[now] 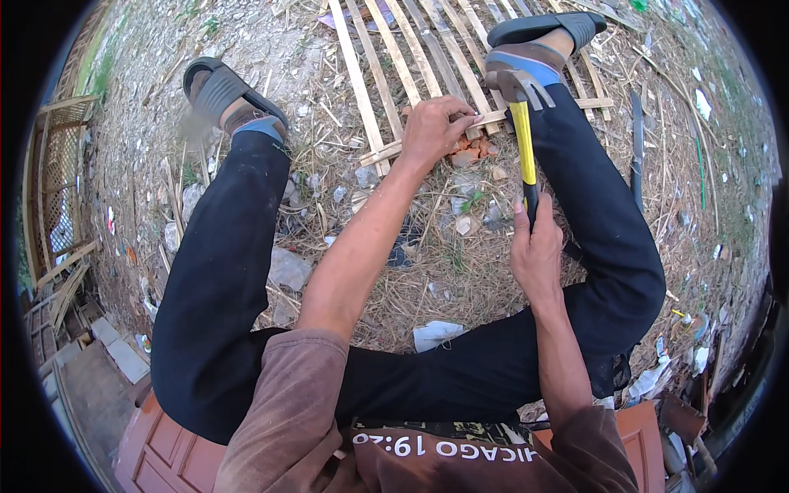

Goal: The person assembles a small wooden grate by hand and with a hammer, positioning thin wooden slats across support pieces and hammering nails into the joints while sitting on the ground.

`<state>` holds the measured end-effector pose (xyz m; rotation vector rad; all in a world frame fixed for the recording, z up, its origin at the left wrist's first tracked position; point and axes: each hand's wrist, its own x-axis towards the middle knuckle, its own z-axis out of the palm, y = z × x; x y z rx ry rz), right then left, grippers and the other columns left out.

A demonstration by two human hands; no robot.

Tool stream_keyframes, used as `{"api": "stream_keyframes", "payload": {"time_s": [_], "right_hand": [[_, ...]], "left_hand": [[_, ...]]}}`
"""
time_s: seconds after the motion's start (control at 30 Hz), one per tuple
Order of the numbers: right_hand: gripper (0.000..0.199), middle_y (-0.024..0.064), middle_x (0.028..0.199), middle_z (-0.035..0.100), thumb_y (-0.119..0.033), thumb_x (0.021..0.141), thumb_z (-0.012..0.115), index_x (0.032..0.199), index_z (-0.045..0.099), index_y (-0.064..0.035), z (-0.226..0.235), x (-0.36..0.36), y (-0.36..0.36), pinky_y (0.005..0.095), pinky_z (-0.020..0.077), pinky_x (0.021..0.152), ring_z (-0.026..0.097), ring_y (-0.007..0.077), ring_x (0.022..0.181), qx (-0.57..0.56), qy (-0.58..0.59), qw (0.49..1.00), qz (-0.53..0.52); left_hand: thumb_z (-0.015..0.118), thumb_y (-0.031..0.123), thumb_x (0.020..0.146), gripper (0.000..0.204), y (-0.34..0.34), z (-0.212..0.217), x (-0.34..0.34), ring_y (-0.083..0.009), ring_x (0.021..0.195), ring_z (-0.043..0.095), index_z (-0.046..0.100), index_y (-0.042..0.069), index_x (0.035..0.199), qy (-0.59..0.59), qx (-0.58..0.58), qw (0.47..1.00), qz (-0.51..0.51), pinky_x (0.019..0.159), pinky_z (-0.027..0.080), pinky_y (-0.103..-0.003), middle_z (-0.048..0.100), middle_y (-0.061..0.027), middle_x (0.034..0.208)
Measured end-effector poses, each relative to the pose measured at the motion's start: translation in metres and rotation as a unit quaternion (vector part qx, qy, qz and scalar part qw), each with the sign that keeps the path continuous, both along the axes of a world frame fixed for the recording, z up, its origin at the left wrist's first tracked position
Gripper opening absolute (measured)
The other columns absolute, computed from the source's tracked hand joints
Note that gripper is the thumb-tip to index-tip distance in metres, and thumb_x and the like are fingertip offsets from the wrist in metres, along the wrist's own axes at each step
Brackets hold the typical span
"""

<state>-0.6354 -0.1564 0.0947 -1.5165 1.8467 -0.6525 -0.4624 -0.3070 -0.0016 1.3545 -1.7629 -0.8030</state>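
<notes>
Slats [402, 70] already lie across crosspiece [592, 103] at 12 o'clock; left hand [440, 130] there, fingertips together, contents unclear; right hand [538, 246] clamped round hammer [526, 144] toward 1 o'clock; fixing seemingly unfinished, remaining joints untellable.

Room above the straw [460, 275], slatted frame [414, 52] in the way ahead.

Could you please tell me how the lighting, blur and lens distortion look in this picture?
Head view: bright daylight on the littered ground; head view: a hazy blur beside the left sandal, while the hammer, left hand and right hand look reasonably sharp; head view: fisheye distortion toward the rim, with black corners.
</notes>
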Motion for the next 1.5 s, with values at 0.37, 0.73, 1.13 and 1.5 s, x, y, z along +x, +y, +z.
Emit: {"api": "stream_keyframes", "payload": {"time_s": [0.37,0.73,1.13,1.5], "right_hand": [[0.013,0.0229,0.063,0.058,-0.013,0.102,0.052,0.107,0.048,-0.0016,0.013,0.007,-0.002,0.0521,0.0400,0.050,0.060,0.0472,0.059,-0.045,-0.014,0.999,-0.007],[0.015,0.0279,0.065,0.058,-0.010,0.099,0.055,0.108,0.046,-0.0018,0.011,0.004,0.002,0.0545,0.0393,0.050,0.060,0.0501,0.062,-0.044,-0.018,0.999,-0.006],[0.015,0.0225,0.062,0.057,-0.013,0.101,0.054,0.107,0.048,-0.0019,0.004,0.003,0.002,0.0509,0.0399,0.048,0.060,0.0460,0.057,-0.086,-0.002,0.996,-0.002],[0.013,0.0253,0.061,0.058,-0.011,0.100,0.055,0.104,0.047,-0.0014,0.008,0.003,0.001,0.0532,0.0388,0.049,0.060,0.0471,0.057,-0.076,-0.016,0.997,-0.005]], "left_hand": [[0.080,0.024,0.080,0.021,-0.001,-0.006,0.001,-0.0232,0.075,0.069,0.077,0.005,0.089,-0.022,-0.007,1.000,-0.001,0.071,0.054,-0.034,0.073,-0.0092,0.086],[0.079,0.028,0.081,0.021,-0.001,-0.006,0.002,-0.0238,0.090,0.067,0.078,0.009,0.088,-0.080,-0.011,0.997,0.004,0.081,0.053,-0.036,0.074,-0.0057,0.089],[0.080,0.026,0.077,0.018,0.000,-0.010,0.000,-0.0270,0.083,0.062,0.078,0.009,0.082,-0.054,-0.036,0.998,0.013,0.077,0.050,-0.040,0.071,-0.0061,0.082],[0.080,0.026,0.078,0.019,0.000,-0.007,0.000,-0.0274,0.086,0.063,0.079,0.009,0.085,-0.069,-0.018,0.997,0.013,0.078,0.051,-0.041,0.070,-0.0083,0.082]]}}
